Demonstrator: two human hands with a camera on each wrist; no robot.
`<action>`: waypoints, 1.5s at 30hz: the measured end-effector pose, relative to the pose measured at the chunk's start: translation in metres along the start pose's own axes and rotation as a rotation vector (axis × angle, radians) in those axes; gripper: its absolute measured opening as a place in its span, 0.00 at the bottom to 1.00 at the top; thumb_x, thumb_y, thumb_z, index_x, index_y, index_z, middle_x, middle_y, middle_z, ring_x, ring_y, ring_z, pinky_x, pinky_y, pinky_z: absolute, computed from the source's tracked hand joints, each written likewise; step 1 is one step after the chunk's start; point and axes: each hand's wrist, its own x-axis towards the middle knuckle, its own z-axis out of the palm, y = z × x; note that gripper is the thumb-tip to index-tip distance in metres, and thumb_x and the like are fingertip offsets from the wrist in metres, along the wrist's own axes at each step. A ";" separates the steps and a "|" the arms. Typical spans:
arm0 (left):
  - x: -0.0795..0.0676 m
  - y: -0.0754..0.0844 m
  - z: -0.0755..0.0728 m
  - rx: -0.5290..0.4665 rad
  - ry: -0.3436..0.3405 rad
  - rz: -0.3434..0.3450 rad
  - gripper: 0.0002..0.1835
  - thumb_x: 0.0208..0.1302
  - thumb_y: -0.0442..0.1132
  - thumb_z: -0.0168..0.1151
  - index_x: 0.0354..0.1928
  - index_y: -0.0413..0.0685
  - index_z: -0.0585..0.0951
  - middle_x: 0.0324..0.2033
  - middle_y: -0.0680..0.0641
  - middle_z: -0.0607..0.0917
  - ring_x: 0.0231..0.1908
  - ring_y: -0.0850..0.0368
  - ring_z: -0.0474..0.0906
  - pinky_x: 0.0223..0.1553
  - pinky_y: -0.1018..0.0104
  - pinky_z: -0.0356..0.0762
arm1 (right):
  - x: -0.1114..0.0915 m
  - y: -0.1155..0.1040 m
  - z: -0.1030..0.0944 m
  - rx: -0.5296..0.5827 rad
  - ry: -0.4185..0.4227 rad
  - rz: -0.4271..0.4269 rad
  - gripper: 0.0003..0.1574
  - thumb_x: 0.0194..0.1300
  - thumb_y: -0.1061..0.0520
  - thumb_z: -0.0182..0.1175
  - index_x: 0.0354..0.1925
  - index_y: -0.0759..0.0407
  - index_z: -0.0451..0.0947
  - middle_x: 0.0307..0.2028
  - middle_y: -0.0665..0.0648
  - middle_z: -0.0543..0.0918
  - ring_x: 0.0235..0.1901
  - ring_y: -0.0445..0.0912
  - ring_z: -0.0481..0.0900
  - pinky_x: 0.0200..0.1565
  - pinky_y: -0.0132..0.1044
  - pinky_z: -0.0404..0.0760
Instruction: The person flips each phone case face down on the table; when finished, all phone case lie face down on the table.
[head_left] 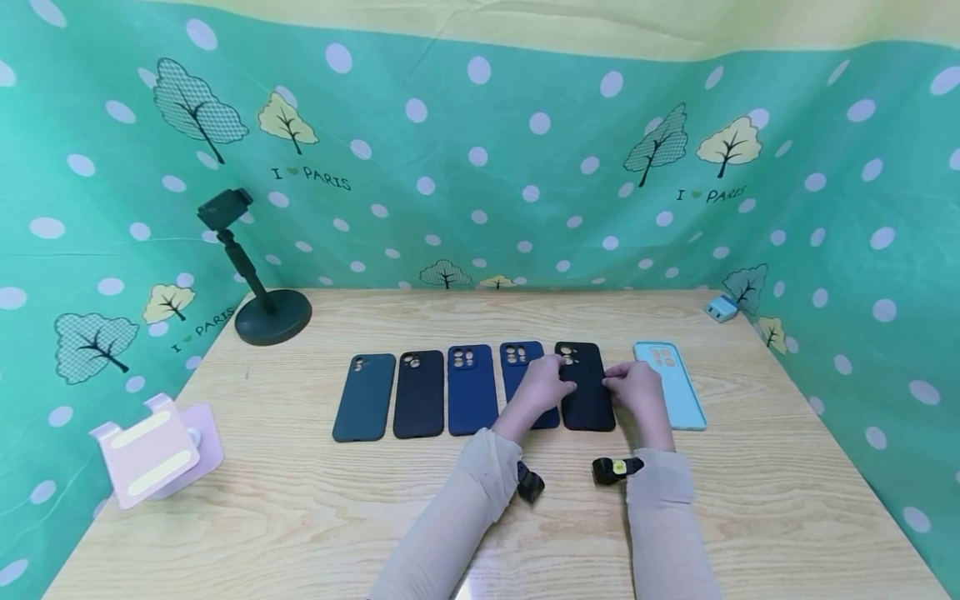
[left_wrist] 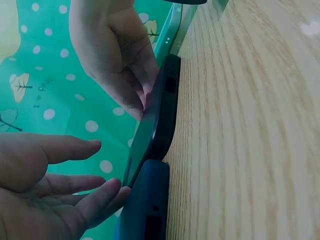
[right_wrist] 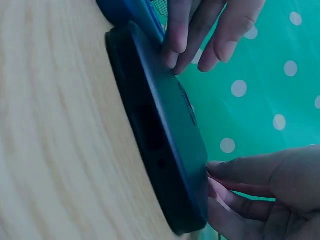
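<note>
A black phone case (head_left: 587,400) lies face down on the table between both hands. My left hand (head_left: 537,385) is at its left edge, fingers extended and thumb raised apart; in the left wrist view the fingertips (left_wrist: 112,192) touch that edge. My right hand (head_left: 637,390) is at the opposite edge, its thumb and curled fingers (right_wrist: 220,170) pinching the rim. Left of the black case sits a blue phone case (head_left: 547,419), partly covered by my left hand. A light blue phone case (head_left: 682,400) lies to the right, partly behind my right hand.
Farther left in the row are another blue case (head_left: 472,396), a dark case (head_left: 420,400) and a dark teal case (head_left: 363,400). A black stand (head_left: 273,317) is at the back left, a pink phone holder (head_left: 150,454) at the left edge, a small charger (head_left: 722,308) at the back right.
</note>
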 end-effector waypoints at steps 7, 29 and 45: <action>0.001 0.002 -0.001 -0.025 0.037 0.047 0.26 0.67 0.38 0.60 0.66 0.41 0.71 0.60 0.42 0.79 0.54 0.52 0.80 0.52 0.61 0.80 | -0.005 -0.001 -0.015 -0.034 0.017 -0.049 0.17 0.67 0.59 0.58 0.49 0.69 0.81 0.45 0.69 0.85 0.37 0.54 0.85 0.37 0.40 0.83; 0.039 0.044 0.059 -0.135 0.081 0.146 0.19 0.65 0.38 0.63 0.58 0.42 0.78 0.42 0.46 0.86 0.39 0.59 0.83 0.36 0.75 0.78 | 0.014 0.058 -0.088 -0.139 0.101 -0.002 0.23 0.73 0.55 0.51 0.58 0.70 0.74 0.52 0.73 0.79 0.40 0.56 0.82 0.35 0.39 0.80; 0.038 0.062 0.081 -0.142 0.077 0.051 0.18 0.62 0.36 0.66 0.53 0.39 0.80 0.32 0.49 0.87 0.25 0.65 0.76 0.31 0.78 0.73 | 0.021 0.075 -0.091 -0.180 0.020 0.095 0.17 0.68 0.62 0.56 0.50 0.73 0.77 0.48 0.73 0.80 0.35 0.52 0.80 0.35 0.39 0.77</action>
